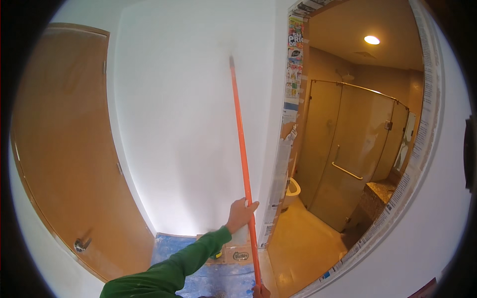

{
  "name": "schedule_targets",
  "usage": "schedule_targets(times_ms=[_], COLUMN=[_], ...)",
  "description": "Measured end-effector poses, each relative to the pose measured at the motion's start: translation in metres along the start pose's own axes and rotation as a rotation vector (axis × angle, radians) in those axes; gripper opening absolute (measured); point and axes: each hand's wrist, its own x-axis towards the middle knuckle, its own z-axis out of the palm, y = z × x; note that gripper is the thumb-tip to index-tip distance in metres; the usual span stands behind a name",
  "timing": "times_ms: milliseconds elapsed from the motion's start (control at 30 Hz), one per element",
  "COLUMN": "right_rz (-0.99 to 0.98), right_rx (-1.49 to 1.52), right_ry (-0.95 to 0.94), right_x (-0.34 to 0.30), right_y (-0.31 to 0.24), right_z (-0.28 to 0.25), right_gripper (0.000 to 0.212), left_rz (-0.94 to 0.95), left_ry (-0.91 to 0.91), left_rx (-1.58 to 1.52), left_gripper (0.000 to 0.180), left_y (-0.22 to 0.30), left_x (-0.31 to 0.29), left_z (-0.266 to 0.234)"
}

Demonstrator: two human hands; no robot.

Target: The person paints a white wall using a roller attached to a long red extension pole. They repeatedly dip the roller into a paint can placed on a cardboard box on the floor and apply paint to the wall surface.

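A long orange pole point(240, 134) leans up and away from me against the white wall point(174, 99). Its dark upper tip is near the wall's upper part; any tool on that end is too faint to make out. Wrapped round the pole's lower half is my left hand point(241, 215), at the end of a green sleeve. Lower down, at the bottom edge of the view, my right hand point(261, 291) grips the pole close to its near end; only part of this hand shows.
On the left stands a brown door point(64, 139) with a lever handle. Newspaper point(294, 64) masks the doorway frame on the right; beyond it are a glass shower enclosure point(357, 149) and a toilet point(293, 191). Blue sheeting point(218, 278) and cardboard point(240, 255) cover the floor.
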Motion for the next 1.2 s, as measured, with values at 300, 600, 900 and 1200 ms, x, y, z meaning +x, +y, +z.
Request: schedule_targets(times_ms=[300,600,900,1200], right_rz=[-0.081,0.03,-0.172,-0.076], right_rx=[0.067,0.106,0.333,0.265], right_ry=[-0.031,-0.028,-0.038,0.012], right_x=[-0.009,0.071,0.159,0.123], right_y=[-0.032,-0.123,-0.282,-0.238], right_z=[0.002,0.09,0.127,0.133], right_gripper=[0.043,0.045,0.045,0.04], left_rz=[0.009,0.183,0.228,0.222], left_ry=[-0.02,-0.023,0.049,0.059], left_rx=[0.01,0.012,-0.095,-0.145], left_gripper=[0.039,0.041,0.045,0.05], left_y=[-0.004,0.014,0.11,0.083], left_x=[0.001,0.123,0.265,0.279], left_z=[-0.022,-0.097,-0.185,-0.176])
